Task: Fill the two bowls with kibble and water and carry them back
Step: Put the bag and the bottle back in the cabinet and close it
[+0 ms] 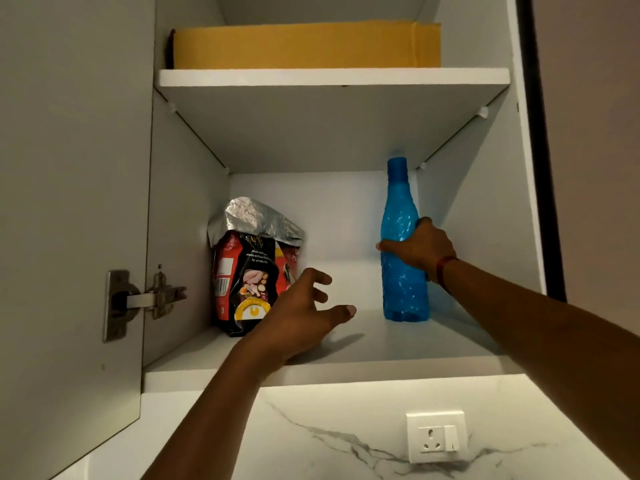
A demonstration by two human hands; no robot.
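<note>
Head view looks up into an open wall cupboard [346, 368], where the fetching step is in hand: both supplies are being taken off the lower shelf before any filling can start. The right hand [420, 249] is wrapped around the middle of the blue bottle [401, 237], which stands upright at the right of the shelf, its base seemingly on the board. The left hand [301, 317] is spread, fingers apart, holding nothing, just in front of the kibble bag [247, 275], which stands at the left with its foil top folded over; whether a fingertip touches the bag cannot be told.

Next, I judge, the left hand needs to close on the bag, low enough that the loose top does not spill, and both things must come down together without tipping.

Count: one bottle, one bag, one flat yellow box [304, 45] on the upper shelf, one door hinge [145, 299], one wall socket [436, 436]. No bowls are in view.
</note>
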